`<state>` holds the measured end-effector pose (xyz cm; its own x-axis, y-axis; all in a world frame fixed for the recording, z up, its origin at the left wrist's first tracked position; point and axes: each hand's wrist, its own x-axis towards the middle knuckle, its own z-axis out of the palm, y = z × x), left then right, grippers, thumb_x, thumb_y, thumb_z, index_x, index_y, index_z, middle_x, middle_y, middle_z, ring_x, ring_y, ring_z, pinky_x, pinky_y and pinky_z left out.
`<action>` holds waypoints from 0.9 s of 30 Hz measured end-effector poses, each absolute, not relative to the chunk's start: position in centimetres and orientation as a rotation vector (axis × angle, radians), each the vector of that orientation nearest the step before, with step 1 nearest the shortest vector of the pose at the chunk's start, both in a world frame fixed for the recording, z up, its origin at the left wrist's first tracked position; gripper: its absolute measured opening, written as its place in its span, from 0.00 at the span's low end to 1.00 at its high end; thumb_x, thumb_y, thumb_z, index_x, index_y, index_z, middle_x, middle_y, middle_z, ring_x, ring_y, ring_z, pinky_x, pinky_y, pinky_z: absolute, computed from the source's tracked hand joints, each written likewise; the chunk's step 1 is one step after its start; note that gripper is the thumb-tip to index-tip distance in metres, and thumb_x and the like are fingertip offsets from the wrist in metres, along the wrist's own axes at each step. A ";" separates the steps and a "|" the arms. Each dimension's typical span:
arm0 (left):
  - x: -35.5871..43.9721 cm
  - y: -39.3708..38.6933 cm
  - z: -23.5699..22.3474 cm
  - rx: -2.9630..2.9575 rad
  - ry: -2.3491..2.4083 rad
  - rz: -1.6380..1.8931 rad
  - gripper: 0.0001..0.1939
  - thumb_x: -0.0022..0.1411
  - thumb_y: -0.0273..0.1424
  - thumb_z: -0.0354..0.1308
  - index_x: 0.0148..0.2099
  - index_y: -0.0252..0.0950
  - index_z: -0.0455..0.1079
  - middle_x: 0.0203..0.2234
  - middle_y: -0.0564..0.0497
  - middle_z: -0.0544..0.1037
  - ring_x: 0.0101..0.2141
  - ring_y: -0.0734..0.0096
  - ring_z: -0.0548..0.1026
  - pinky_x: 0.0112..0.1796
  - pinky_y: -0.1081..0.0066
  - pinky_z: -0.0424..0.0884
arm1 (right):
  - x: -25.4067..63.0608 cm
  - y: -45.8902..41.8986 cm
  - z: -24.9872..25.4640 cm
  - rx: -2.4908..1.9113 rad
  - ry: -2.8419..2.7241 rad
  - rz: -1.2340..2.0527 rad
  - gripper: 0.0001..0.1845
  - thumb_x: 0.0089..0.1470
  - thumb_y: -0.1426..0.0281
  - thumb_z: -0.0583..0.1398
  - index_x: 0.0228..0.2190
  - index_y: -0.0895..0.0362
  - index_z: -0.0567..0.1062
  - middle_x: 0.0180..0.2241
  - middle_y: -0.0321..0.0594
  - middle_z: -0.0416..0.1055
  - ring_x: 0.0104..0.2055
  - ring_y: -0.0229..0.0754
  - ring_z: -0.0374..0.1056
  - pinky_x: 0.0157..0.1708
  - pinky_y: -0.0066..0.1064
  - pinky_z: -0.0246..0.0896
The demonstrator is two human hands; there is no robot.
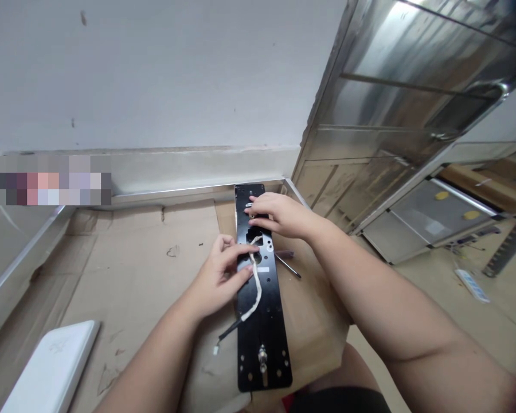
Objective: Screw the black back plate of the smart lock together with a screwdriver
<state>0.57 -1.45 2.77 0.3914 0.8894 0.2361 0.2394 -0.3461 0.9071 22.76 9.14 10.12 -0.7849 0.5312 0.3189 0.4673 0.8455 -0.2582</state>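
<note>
A long black metal plate (262,321) with holes lies lengthwise on brown cardboard (146,269) in front of me. A white sleeved cable (257,289) runs along the plate and ends in a small white plug off its left edge. My left hand (221,275) pinches the upper part of that cable at the plate's middle. My right hand (279,215) lies over the plate's far end, fingers curled down onto it; what they grip is hidden.
A thin screwdriver (289,266) lies on the cardboard just right of the plate. A white flat piece (54,367) sits at the near left. Shiny metal doors and panels (413,115) stand to the right, with tools on the floor beyond.
</note>
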 end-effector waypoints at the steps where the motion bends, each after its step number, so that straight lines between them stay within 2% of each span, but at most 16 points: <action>1: 0.7 -1.4 2.7 1.837 1.010 1.018 0.16 0.67 0.34 0.58 0.56 0.47 0.74 0.45 0.48 0.59 0.32 0.73 0.66 0.35 0.68 0.70 | 22.8 9.2 10.1 -0.744 -2.642 0.226 0.11 0.65 0.65 0.58 0.42 0.56 0.79 0.41 0.44 0.78 0.48 0.45 0.71 0.61 0.45 0.61; 4: 1.2 -1.1 2.7 1.901 1.059 1.203 0.15 0.66 0.32 0.59 0.54 0.44 0.75 0.46 0.46 0.62 0.38 0.67 0.68 0.41 0.64 0.71 | 22.7 9.1 10.1 -0.745 -2.648 0.218 0.11 0.64 0.65 0.58 0.41 0.57 0.79 0.40 0.45 0.79 0.47 0.46 0.72 0.60 0.45 0.62; 8: 1.9 -0.8 3.2 1.806 1.054 1.465 0.13 0.66 0.30 0.59 0.51 0.44 0.77 0.47 0.45 0.72 0.46 0.59 0.72 0.50 0.61 0.69 | 22.9 9.2 10.3 -0.747 -2.644 0.241 0.12 0.65 0.65 0.58 0.41 0.58 0.79 0.39 0.46 0.79 0.46 0.46 0.73 0.60 0.45 0.62; 13: 2.5 0.0 3.7 1.634 1.122 1.582 0.11 0.65 0.30 0.61 0.49 0.44 0.78 0.46 0.46 0.77 0.49 0.57 0.73 0.56 0.60 0.64 | 23.3 9.6 10.2 -0.784 -2.639 0.295 0.13 0.65 0.65 0.58 0.43 0.58 0.78 0.41 0.46 0.78 0.47 0.45 0.73 0.57 0.44 0.64; 17: 2.5 1.5 4.5 1.754 1.108 1.535 0.09 0.65 0.31 0.61 0.47 0.42 0.78 0.43 0.46 0.78 0.46 0.57 0.74 0.55 0.59 0.66 | 23.5 9.8 10.1 -0.773 -2.639 0.320 0.13 0.65 0.66 0.58 0.44 0.60 0.78 0.42 0.47 0.78 0.47 0.45 0.73 0.58 0.43 0.62; 23: 2.4 3.3 7.1 2.291 1.017 1.333 0.11 0.69 0.27 0.53 0.49 0.40 0.74 0.44 0.46 0.79 0.46 0.59 0.75 0.51 0.61 0.69 | 23.7 10.2 9.7 -0.771 -2.610 0.306 0.11 0.64 0.66 0.58 0.43 0.57 0.78 0.43 0.45 0.77 0.48 0.46 0.71 0.56 0.44 0.63; 27: 3.0 3.2 8.4 2.549 0.948 1.122 0.13 0.71 0.24 0.47 0.49 0.38 0.72 0.45 0.45 0.78 0.48 0.61 0.75 0.51 0.60 0.70 | 23.7 10.6 9.4 -0.685 -2.625 0.271 0.09 0.64 0.69 0.58 0.40 0.57 0.78 0.38 0.43 0.78 0.44 0.44 0.71 0.60 0.44 0.59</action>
<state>3.00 3.23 8.42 0.5065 0.6283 0.5904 0.4774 -0.7746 0.4148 23.72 10.56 9.37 -0.7942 0.5036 0.3401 0.4234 0.8600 -0.2848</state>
